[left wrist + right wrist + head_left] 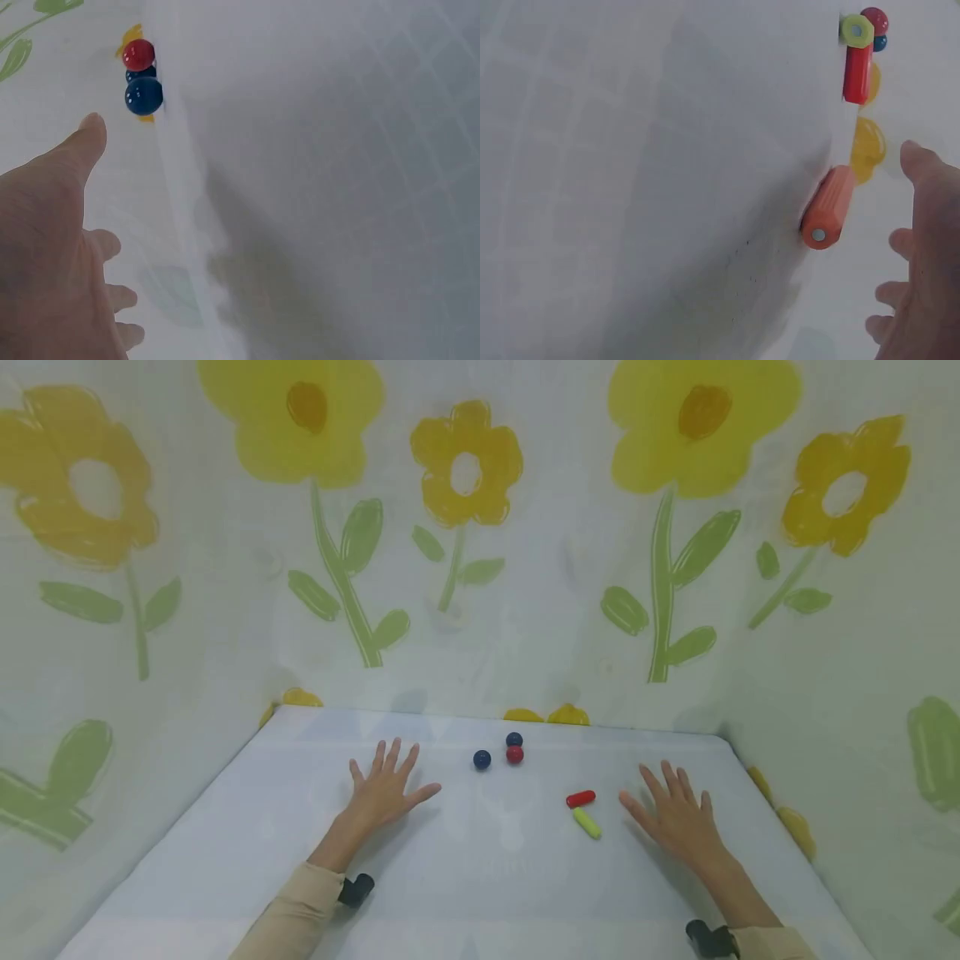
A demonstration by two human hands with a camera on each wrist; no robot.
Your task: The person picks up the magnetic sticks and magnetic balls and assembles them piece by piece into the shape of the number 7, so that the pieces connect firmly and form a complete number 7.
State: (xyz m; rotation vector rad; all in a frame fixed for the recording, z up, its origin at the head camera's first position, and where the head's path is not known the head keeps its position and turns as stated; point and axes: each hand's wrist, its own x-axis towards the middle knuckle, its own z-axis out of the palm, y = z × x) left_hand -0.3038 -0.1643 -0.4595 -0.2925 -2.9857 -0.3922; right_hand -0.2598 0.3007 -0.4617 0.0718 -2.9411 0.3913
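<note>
My left hand [381,795] is spread above the left half of the table, fingers straight and holding nothing. To its right sit a dark blue ball [482,760], a second dark blue ball [513,740] and a red ball [514,755] close in front of that one. Spread over the right half, my right hand [678,822] also holds nothing. A short red stick [581,798] and a yellow-green stick [587,823] lie to its left. The right wrist view shows an orange six-sided stick [829,206] near this hand, hidden from the head view.
The white table [465,893] is enclosed at the back and both sides by hanging cloth [540,635] printed with yellow flowers. Black camera mounts [356,890] sit at both wrists, beside the beige sleeves [296,906].
</note>
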